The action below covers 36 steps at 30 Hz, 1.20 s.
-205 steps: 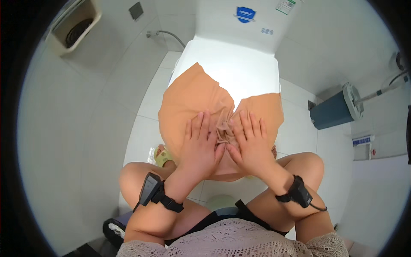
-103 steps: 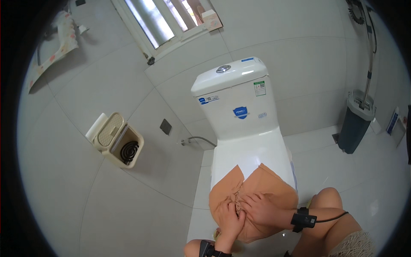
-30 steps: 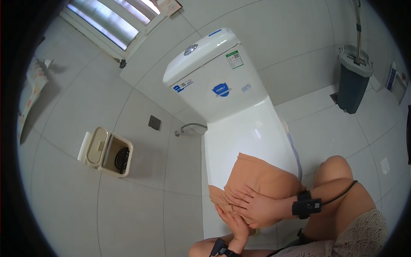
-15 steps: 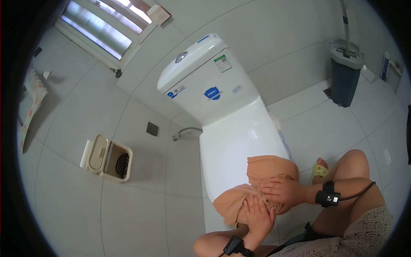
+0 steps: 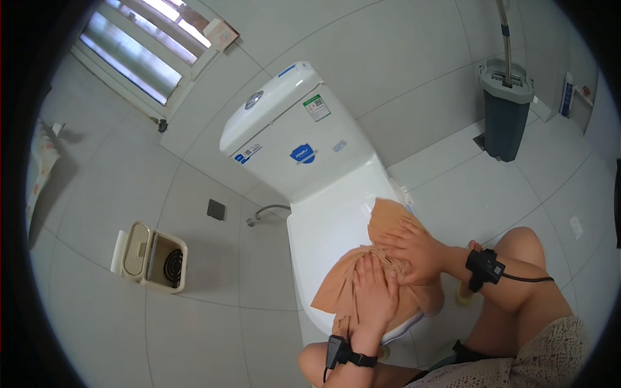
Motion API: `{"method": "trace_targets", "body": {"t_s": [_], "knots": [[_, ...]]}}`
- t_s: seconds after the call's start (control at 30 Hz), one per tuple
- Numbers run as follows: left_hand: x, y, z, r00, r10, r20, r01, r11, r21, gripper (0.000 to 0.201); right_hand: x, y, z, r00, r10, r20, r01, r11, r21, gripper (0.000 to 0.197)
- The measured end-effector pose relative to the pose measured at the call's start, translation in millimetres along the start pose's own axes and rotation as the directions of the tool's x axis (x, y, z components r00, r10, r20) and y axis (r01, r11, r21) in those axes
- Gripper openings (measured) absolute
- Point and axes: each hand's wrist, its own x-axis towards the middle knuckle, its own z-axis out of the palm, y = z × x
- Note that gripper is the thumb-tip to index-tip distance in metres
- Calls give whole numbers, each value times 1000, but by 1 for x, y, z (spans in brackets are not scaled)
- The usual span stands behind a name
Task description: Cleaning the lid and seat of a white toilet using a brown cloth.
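A tan-orange cloth (image 5: pixel 335 284) lies rumpled over the front part of the closed white toilet lid (image 5: pixel 336 216), with folds bunched between my hands. My left hand (image 5: pixel 374 290) presses on its middle, fingers stretched out and lying flat. Just right of it, my right hand (image 5: pixel 414 251) is also spread flat on the cloth, fingers pointing left. One flap of the cloth reaches up the lid beyond my right hand, while another spreads to the left. Some cloth hangs over the lid's front edge. Both palms are hidden. Each wrist wears a black strapped device.
The toilet tank (image 5: pixel 291 123), with stickers and a round flush button, stands behind the lid. A grey mop bucket (image 5: pixel 506 123) holding a mop pole is at the right. A beige wall-mounted box (image 5: pixel 137 249) with an uncovered compartment is at the left. A hose (image 5: pixel 272 208) meets the wall.
Both hands have moved farther up the lid, carrying the cloth with them, and its folds are more bunched. The lid's front rim now shows below the cloth. The whole view has shifted slightly.
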Motion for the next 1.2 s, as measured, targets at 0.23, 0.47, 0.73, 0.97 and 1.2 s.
{"method": "trace_targets", "body": {"t_s": [0.23, 0.47, 0.73, 0.97, 1.2], "knots": [[12, -47, -5, 992, -127, 10, 125, 986, 108, 54, 46, -2, 24, 987, 153, 55, -148, 985, -88, 81], [-10, -92, -21, 956, -289, -54, 294, 949, 114, 56, 86, -37, 63, 981, 112, 158, -91, 987, -134, 76], [-56, -107, -25, 927, -328, -180, 340, 939, 44, 48, 102, -79, 79, 952, 5, 307, 38, 990, -133, 69], [-97, -83, -14, 904, -333, -270, 320, 943, -90, 49, 87, -102, 72, 896, -171, 409, 206, 978, -42, 70], [-104, -52, -9, 961, -198, -192, 198, 980, -22, 50, 40, -95, 59, 947, -225, 231, 220, 974, 44, 69]]}}
